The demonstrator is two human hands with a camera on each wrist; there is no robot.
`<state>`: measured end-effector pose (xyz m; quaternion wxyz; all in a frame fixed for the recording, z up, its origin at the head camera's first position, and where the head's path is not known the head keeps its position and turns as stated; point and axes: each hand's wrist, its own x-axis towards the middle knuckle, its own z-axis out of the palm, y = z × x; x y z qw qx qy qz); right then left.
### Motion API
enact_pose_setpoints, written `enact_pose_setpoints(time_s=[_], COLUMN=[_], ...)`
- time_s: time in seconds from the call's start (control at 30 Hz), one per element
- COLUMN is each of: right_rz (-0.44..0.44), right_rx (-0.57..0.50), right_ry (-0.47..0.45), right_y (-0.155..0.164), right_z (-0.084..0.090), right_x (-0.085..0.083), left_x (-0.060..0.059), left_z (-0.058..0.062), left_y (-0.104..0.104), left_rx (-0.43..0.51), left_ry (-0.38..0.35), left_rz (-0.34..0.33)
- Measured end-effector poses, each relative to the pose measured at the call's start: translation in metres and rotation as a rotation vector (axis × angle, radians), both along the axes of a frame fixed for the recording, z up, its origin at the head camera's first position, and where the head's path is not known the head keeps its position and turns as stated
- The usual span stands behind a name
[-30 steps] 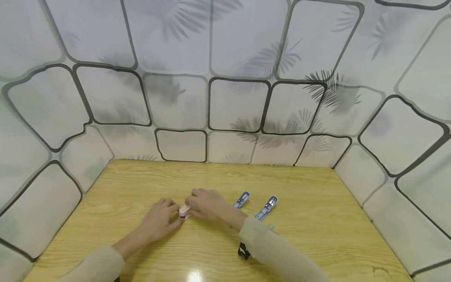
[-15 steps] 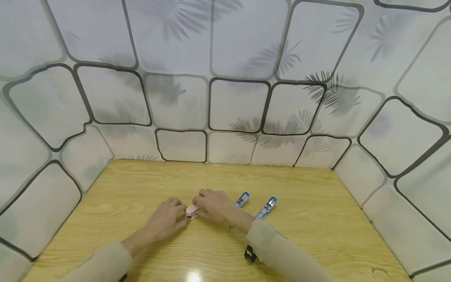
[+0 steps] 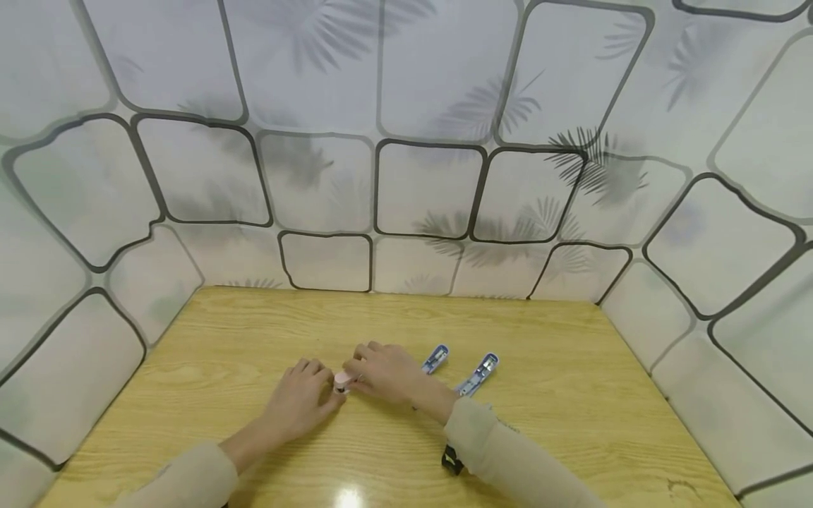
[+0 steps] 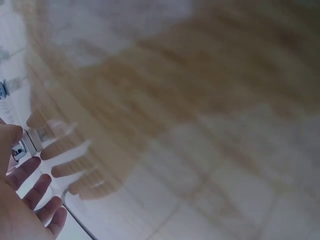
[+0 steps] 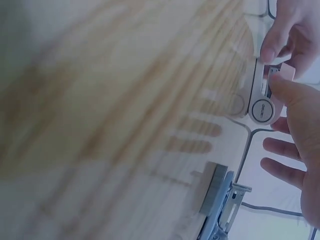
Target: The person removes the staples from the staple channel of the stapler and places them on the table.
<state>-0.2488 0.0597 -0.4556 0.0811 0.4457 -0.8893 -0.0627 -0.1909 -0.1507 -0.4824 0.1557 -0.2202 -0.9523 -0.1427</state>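
Between both hands a small pale pink stapler (image 3: 343, 379) stands on the wooden table. My left hand (image 3: 298, 398) holds its front end, thumb on the near side and fingers on the far side. The right hand (image 3: 387, 370) grips the rear part from above. In the right wrist view the stapler (image 5: 262, 110) shows its round pivot disc, with the right thumb (image 5: 286, 90) on its top arm and a gap between arm and base. The left wrist view shows the stapler (image 4: 31, 142) between thumb and index finger, the other fingers spread apart.
Two blue staplers, one left (image 3: 435, 358) and one right (image 3: 485, 367), lie right of the hands, partly hidden by the right arm. A black object (image 3: 452, 460) shows under the right sleeve. Patterned cloth walls (image 3: 419, 261) border the table at the back and sides.
Both hands and the pink stapler have shifted slightly to the right since one second ago. Over the last half second they have barely moved. The blue staplers stay where they were.
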Motion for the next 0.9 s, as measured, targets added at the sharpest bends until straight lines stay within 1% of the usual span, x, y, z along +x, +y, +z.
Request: enact_pose_setpoints(time_s=[0.2, 0.37, 0.53, 0.67, 0.9], right_rz=[0.014, 0.007, 0.018, 0.02, 0.008], right_rx=[0.053, 0.094, 0.109, 0.11, 0.141], right_ry=[0.051, 0.09, 0.147, 0.158, 0.162], right_y=[-0.0036, -0.0056, -0.0053, -0.0053, -0.0063], right_z=[0.004, 0.0051, 0.0054, 0.006, 0.0069], right_x=[0.0037, 0.0043, 0.0058, 0.0061, 0.0062], left_x=[-0.0015, -0.003, -0.0035, -0.0038, -0.0028], left_z=[0.0029, 0.0038, 0.0037, 0.0038, 0.0064], left_y=[0.0034, 0.0046, 0.0058, 0.0058, 0.0056], left_rx=[-0.036, -0.037, -0.053, -0.065, -0.074], left_ry=[-0.025, -0.045, -0.052, -0.055, -0.041], left_rz=[0.014, 0.024, 0.029, 0.029, 0.021])
